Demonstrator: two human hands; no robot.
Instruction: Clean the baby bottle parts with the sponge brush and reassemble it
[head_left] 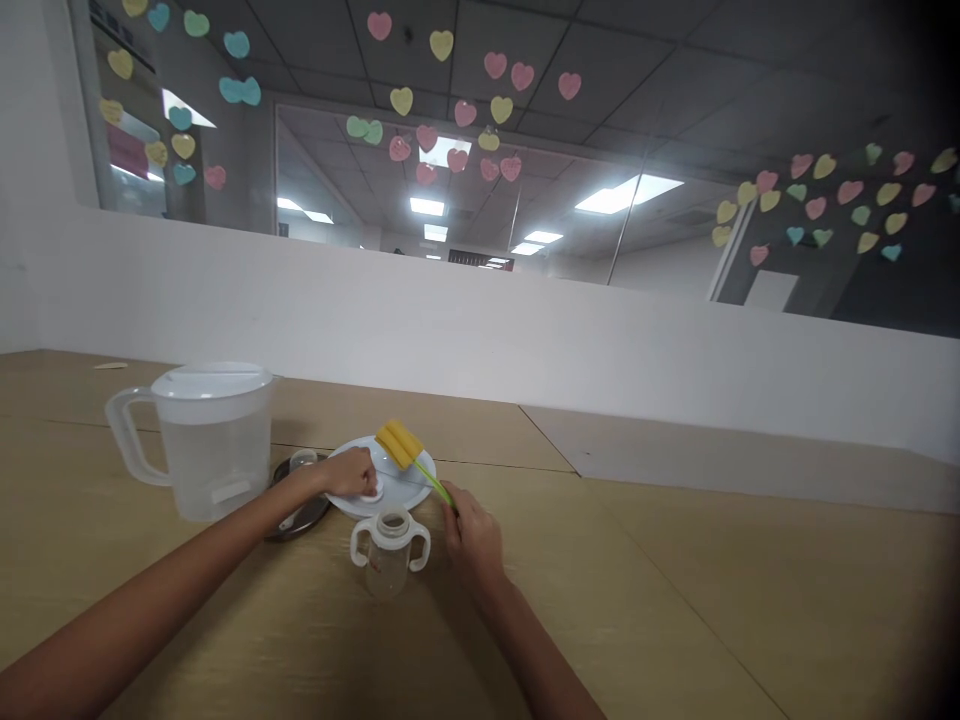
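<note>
My right hand [474, 538] is closed round the green handle of a brush with a yellow sponge head [400, 444], which is raised over a white plate [409, 493]. Over the plate's left part, my left hand [352, 473] has its fingers curled at a small white round piece [373, 492]; its fingertips are partly hidden, so its hold cannot be made out. A clear bottle with two white handles [388, 560] stands upright and uncapped in front of the plate, between my forearms.
On the left stands a lidded clear pitcher [216, 440]. Between it and the plate, a dark round tray [306, 520] bears a small clear cup [303, 459] and a small white item, partly behind my left forearm. A white wall [450, 330] rises behind the table.
</note>
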